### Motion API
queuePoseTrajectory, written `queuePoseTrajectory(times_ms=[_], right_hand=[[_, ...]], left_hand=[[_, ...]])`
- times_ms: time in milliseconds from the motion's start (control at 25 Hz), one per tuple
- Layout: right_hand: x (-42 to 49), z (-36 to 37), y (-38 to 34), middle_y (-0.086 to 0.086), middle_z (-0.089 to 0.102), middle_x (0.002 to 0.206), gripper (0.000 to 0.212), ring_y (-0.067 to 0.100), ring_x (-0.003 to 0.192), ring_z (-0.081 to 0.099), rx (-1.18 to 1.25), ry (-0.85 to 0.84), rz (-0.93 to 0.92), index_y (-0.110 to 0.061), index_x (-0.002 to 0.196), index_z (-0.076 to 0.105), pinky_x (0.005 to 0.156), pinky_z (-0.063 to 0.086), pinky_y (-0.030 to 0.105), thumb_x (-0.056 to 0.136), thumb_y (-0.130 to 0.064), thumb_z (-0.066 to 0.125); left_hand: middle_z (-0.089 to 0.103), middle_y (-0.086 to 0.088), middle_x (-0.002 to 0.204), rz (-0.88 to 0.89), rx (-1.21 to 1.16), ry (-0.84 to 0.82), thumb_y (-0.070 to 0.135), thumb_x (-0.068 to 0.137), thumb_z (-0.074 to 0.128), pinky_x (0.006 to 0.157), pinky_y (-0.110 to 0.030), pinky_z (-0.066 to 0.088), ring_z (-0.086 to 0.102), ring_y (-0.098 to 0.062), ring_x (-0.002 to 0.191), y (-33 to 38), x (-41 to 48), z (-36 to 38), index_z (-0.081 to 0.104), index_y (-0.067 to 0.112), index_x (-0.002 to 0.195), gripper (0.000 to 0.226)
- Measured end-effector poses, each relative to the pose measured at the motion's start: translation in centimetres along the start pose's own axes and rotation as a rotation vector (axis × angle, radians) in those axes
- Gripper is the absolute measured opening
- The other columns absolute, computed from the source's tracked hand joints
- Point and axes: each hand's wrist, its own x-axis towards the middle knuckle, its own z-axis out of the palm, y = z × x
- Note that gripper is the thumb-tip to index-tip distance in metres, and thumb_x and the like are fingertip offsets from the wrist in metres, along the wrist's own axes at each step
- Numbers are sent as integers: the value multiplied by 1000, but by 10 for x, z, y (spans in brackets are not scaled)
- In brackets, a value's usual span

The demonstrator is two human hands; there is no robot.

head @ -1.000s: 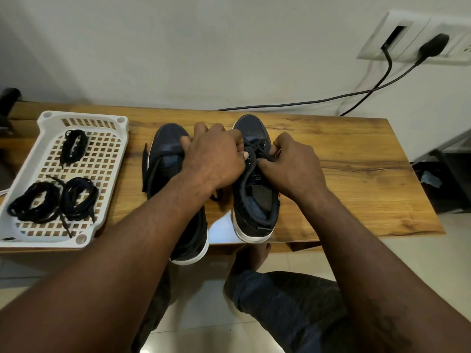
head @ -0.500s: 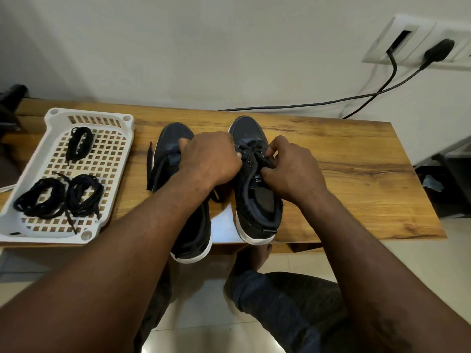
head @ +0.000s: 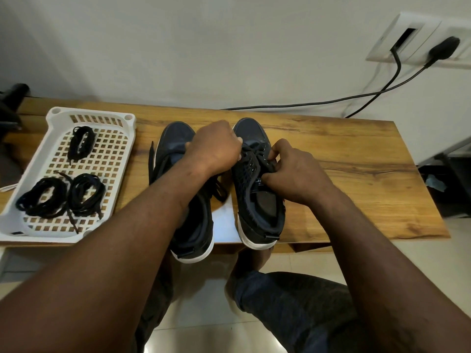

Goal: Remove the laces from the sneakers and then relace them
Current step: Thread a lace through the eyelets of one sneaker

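Head view. Both sneakers sit side by side on the wooden table [head: 356, 161], toes to the wall, heels hanging over the near edge. The work is on the right sneaker [head: 254, 133]. The right hand [head: 293, 171] has thumb and forefinger pinched on the lace [head: 251, 151] at the right eyelet row. The left hand [head: 216, 149] is curled at the left eyelet row, its fingertips mostly hidden, so I cannot tell what it grasps. The left sneaker [head: 175, 133] lies partly under the left forearm, its lace loose.

Risks: a hard tug toward the body could drag the right sneaker off the near edge, since its heel already overhangs. The left forearm could knock the left sneaker the same way.

Room: bare table to the right. The white basket [head: 89, 115] holding bundled laces [head: 61, 194] sits at left, near the left sneaker. A cable [head: 305, 104] runs along the wall behind.
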Motion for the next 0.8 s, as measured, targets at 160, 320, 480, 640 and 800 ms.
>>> queuePoseTrajectory(times_ms=[160, 320, 480, 640, 800], right_hand=[[-1, -8, 5, -5, 67, 101, 25, 17, 95, 64, 315, 7, 78, -31, 103, 60, 80, 57, 44, 89, -47, 72], [-1, -9, -4, -1, 68, 97, 26, 14, 88, 67, 554, 172, -89, -34, 116, 66, 69, 51, 32, 91, -35, 75], [2, -2, -21, 11, 60, 78, 15, 18, 68, 55, 813, 223, -258, -19, 100, 70, 61, 46, 40, 89, -29, 69], [0, -15, -16, -1, 58, 65, 18, 8, 56, 48, 1052, 399, -167, -15, 80, 64, 54, 40, 26, 97, -12, 69], [-3, -22, -10, -1, 57, 63, 15, 11, 50, 39, 1247, 412, -171, -12, 85, 62, 47, 34, 25, 100, -8, 63]], left_hand=[[71, 6, 71, 116, -426, 129, 16, 93, 71, 63, -27, 48, 59, 2, 56, 13, -6, -15, 70, 20, 88, 6], [70, 0, 78, 445, -565, 157, 13, 89, 73, 82, -31, 55, 68, -15, 79, 23, -10, -25, 71, 22, 96, 12], [65, 13, 88, 643, -292, 116, 13, 92, 67, 82, -28, 48, 60, -15, 98, 35, -20, -20, 69, 31, 115, 30], [58, 12, 101, 441, 114, 543, 17, 92, 71, 87, -39, 49, 53, -18, 106, 25, -12, -18, 63, 31, 120, 32], [56, 10, 75, 156, -111, 660, 45, 91, 77, 55, -15, 36, 54, -8, 65, 21, -6, -23, 55, 21, 89, 33]])
